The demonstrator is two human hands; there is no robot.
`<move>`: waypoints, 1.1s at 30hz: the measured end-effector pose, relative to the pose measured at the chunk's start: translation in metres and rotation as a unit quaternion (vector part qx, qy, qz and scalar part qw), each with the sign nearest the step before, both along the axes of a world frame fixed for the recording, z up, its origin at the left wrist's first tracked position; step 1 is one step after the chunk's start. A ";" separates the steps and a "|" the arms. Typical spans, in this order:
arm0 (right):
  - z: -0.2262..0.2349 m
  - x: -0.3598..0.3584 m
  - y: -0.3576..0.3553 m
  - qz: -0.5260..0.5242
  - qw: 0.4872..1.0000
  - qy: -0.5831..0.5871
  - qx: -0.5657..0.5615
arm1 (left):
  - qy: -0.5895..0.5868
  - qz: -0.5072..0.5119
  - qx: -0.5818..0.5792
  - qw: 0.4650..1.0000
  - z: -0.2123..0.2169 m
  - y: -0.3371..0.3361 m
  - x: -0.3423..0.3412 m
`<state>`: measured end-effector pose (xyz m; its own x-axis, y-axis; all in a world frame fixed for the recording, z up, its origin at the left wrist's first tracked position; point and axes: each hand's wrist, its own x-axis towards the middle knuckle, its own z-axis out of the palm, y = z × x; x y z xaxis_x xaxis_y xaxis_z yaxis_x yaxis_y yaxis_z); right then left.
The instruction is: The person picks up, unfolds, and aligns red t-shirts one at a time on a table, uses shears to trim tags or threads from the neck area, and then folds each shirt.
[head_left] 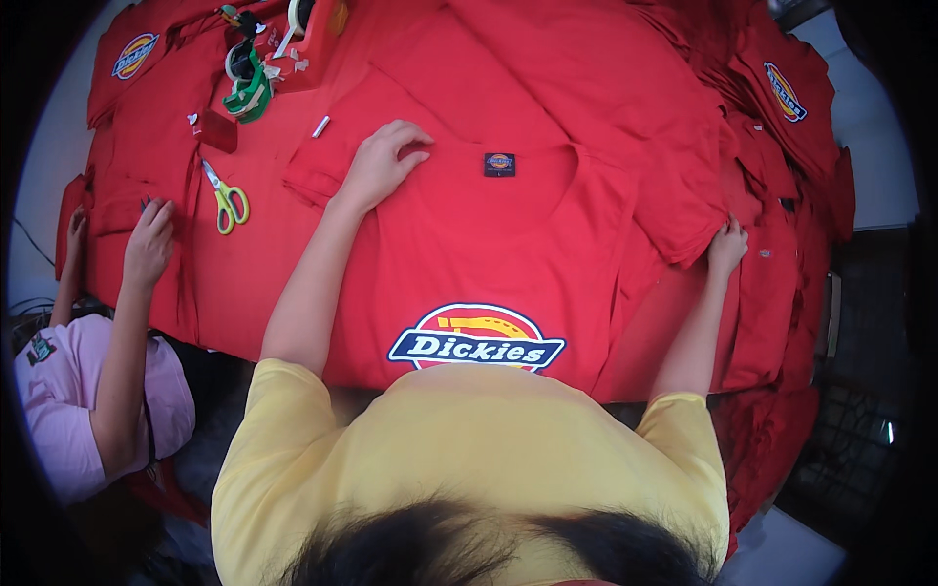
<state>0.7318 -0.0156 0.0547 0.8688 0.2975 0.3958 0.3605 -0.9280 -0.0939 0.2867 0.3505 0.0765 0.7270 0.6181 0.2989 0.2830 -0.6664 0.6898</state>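
While the left hand [383, 161] lies flat, fingers together, on the red T-shirt [469, 244], the right hand [727, 244] pinches its sleeve edge beside 1 stack of red shirts [772, 283].

Counts: 1 pr scissors [227, 200], yellow-green handles. 2 tape dispensers: 1 red [311, 39], 1 green [249, 90]. 3 round printed emblems visible on the red shirts. 1 small dark neck label [499, 164]. 4 hands in view.

The person wears a yellow short-sleeved shirt [469, 439] and has dark hair [459, 547].
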 end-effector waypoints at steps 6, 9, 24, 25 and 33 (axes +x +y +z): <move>-0.025 0.037 0.001 -0.020 0.997 -0.008 0.069 | 0.026 -0.097 0.164 0.981 -0.003 0.013 0.009; -0.018 0.061 -0.014 -0.023 0.998 0.033 0.038 | 0.028 -0.125 0.243 0.962 -0.007 0.016 0.010; 0.121 -0.124 0.139 0.281 0.809 0.316 0.407 | 0.001 -0.010 -0.101 0.995 -0.005 0.023 0.008; 0.121 -0.159 0.158 0.329 0.798 0.383 0.328 | -0.025 -0.023 -0.104 0.994 -0.008 0.023 0.011; 0.044 -0.275 0.267 0.469 0.776 0.413 0.084 | -0.010 -0.024 -0.044 0.999 -0.016 0.023 0.021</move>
